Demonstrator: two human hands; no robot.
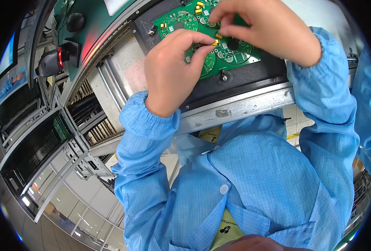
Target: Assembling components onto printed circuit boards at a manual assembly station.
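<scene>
A green circuit board [231, 67] with round printed outlines lies in a black carrier [248, 77] at the top of the view. My left hand [171, 69] is closed over it, thumb and forefinger pinching a small yellow block-shaped component [216, 42] near the board's middle. Just beyond, my right hand [265, 27] hangs over the board with bent fingers and a gap between thumb and forefinger. Its thumb tip is close to another yellow component [219, 36]; whether they touch is unclear. More yellow components [199, 9] stand on the board's far part, and one [163, 26] at its left.
A metal rail [235, 104] runs along the near side of the carrier. To the left are a black scanner-like device [51, 61] with a red light, a green surface [104, 25] and slotted racks [39, 146]. Someone's blue sleeve [365, 92] shows at the right edge.
</scene>
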